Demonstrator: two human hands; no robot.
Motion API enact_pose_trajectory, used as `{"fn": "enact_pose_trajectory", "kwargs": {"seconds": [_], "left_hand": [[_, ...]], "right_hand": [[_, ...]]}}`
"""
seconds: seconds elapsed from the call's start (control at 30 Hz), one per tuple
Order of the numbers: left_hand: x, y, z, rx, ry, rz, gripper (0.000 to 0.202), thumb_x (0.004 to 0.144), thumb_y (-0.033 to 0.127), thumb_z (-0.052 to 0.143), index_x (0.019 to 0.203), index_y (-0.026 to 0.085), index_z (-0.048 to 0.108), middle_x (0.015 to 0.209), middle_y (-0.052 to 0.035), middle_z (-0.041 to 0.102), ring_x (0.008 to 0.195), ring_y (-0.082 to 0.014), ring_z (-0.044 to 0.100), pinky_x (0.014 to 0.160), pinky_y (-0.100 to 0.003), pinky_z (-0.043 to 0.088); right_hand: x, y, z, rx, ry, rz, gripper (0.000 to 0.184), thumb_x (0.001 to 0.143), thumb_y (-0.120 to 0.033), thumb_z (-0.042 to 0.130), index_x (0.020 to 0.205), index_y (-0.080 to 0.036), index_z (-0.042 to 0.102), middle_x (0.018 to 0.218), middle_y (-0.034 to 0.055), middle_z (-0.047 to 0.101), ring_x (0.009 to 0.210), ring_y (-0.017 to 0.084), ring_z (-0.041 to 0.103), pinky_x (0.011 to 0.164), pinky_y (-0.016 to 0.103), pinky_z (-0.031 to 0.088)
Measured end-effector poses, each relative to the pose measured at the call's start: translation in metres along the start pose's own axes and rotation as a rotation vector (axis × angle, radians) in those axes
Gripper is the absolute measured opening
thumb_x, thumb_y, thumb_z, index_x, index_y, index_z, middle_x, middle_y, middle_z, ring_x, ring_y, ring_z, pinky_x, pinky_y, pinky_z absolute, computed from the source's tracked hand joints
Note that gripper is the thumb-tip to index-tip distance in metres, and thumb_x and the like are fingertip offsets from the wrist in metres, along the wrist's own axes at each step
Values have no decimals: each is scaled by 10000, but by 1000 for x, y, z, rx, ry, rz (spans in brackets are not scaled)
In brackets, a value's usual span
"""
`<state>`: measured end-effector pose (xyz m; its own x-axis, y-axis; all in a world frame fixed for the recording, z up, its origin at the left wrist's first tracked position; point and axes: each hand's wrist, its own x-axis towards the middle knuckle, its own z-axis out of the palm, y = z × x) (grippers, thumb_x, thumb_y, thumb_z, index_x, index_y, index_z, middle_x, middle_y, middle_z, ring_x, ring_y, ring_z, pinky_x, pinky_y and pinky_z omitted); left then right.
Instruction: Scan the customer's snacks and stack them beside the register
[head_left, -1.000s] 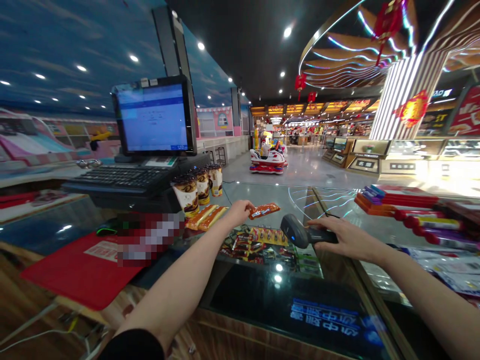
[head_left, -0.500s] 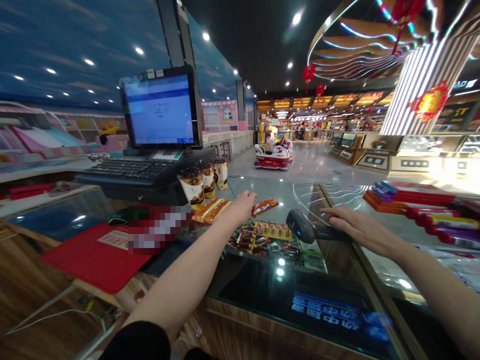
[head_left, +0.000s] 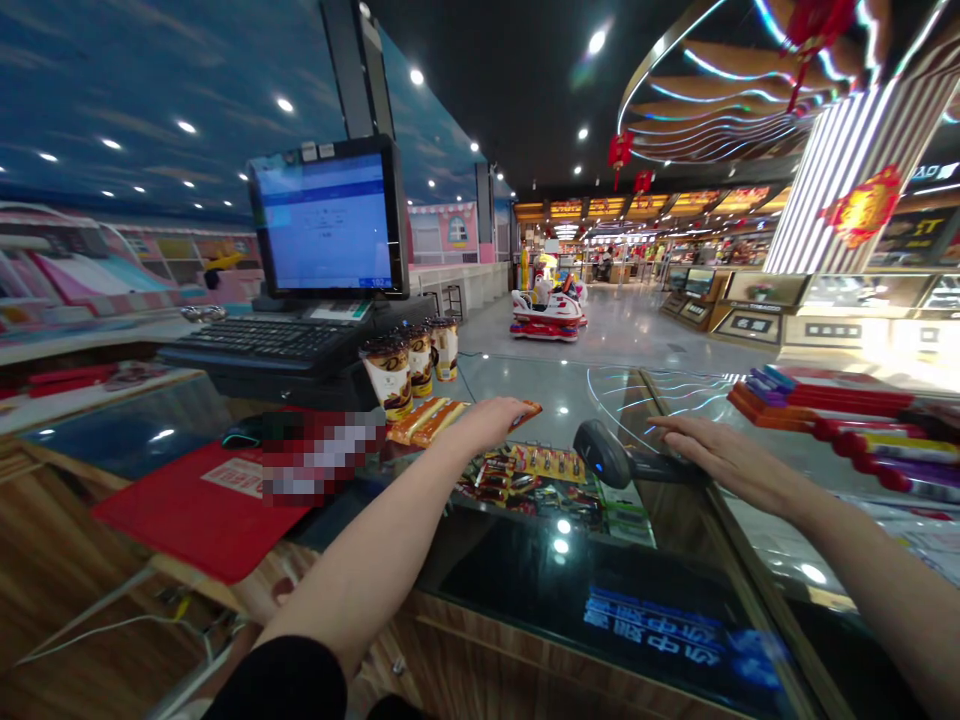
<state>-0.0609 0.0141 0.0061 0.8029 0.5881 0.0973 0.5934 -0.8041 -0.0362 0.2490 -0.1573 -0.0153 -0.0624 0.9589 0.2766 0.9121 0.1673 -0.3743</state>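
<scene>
My left hand lies flat, fingers stretched out, on an orange snack packet on the glass counter; only the packet's far end shows. My right hand rests open, palm down, on the handle of a black barcode scanner that lies on the counter with a small blue light on its head. Two more orange packets lie left of my left hand, beside three ice-cream cups.
A till screen and keyboard stand at the left on a black base, with a red mat in front. Stacked red and purple cartons fill the right. Goods show under the glass. A mall aisle with a kiddie ride lies beyond.
My left hand put the orange packet down on the glass and now covers it. My right hand loosened from its grip on the scanner and lies flat on the handle.
</scene>
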Motion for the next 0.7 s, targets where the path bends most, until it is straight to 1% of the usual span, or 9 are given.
{"fn": "enact_pose_trajectory", "kwargs": {"seconds": [0.07, 0.17, 0.27, 0.33, 0.43, 0.57, 0.63, 0.7], "left_hand": [[-5, -6, -6, 20, -24, -38, 552, 832, 66, 460, 1323, 305, 534, 1301, -41, 616, 1146, -221, 591, 935, -299, 444], [-11, -15, -15, 14, -64, -109, 470, 846, 107, 458, 1238, 313, 616, 1191, -25, 682, 1041, -212, 638, 874, -283, 456], [-17, -23, -22, 6, -71, -172, 422, 853, 126, 448, 1164, 305, 671, 1090, -15, 724, 984, -201, 655, 895, -296, 436], [-20, -29, -25, 13, -49, -210, 408, 856, 133, 443, 1136, 304, 686, 1055, -11, 737, 1014, -197, 645, 953, -324, 398], [-23, -35, -28, 31, -43, -285, 373, 856, 166, 467, 1103, 321, 698, 1070, -14, 736, 1084, -214, 616, 1035, -408, 320], [-25, -35, -31, 57, -57, -382, 303, 859, 256, 523, 1093, 328, 700, 1149, -41, 709, 1162, -256, 573, 1082, -500, 241], [-26, -35, -32, 56, -58, -412, 294, 867, 250, 512, 1083, 311, 702, 1157, -48, 705, 1170, -261, 569, 1099, -534, 203], [-27, -35, -33, 47, -58, -433, 290, 864, 224, 504, 1057, 297, 708, 1161, -45, 703, 1165, -253, 572, 1111, -545, 180]], "right_hand": [[0, 0, -1, 14, -4, 13, 570, 933, -594, 273, 1283, -250, 563, 1326, 69, 596, 1232, 303, 521, 1069, 504, 367], [0, 3, -1, 26, 1, 20, 555, 932, -595, 276, 1258, -260, 575, 1309, 62, 608, 1223, 305, 527, 1063, 505, 369], [0, 8, 1, 25, 6, 20, 553, 933, -602, 278, 1249, -261, 577, 1316, 65, 602, 1217, 304, 531, 1059, 498, 372], [1, 10, 2, 20, 6, 24, 556, 933, -606, 275, 1247, -263, 580, 1318, 64, 600, 1217, 304, 531, 1060, 496, 370], [1, 9, 1, 20, -1, 28, 547, 935, -596, 275, 1245, -267, 582, 1316, 55, 603, 1233, 300, 521, 1073, 486, 357], [0, 6, 0, 16, -5, 28, 541, 935, -590, 270, 1224, -268, 596, 1304, 45, 613, 1233, 295, 523, 1075, 473, 359], [0, 7, 0, 4, -2, 24, 548, 932, -594, 270, 1222, -266, 601, 1296, 46, 619, 1219, 297, 534, 1062, 472, 374], [0, 8, 0, -7, 1, 21, 556, 932, -590, 268, 1235, -260, 597, 1297, 54, 618, 1211, 300, 541, 1056, 476, 380]]}}
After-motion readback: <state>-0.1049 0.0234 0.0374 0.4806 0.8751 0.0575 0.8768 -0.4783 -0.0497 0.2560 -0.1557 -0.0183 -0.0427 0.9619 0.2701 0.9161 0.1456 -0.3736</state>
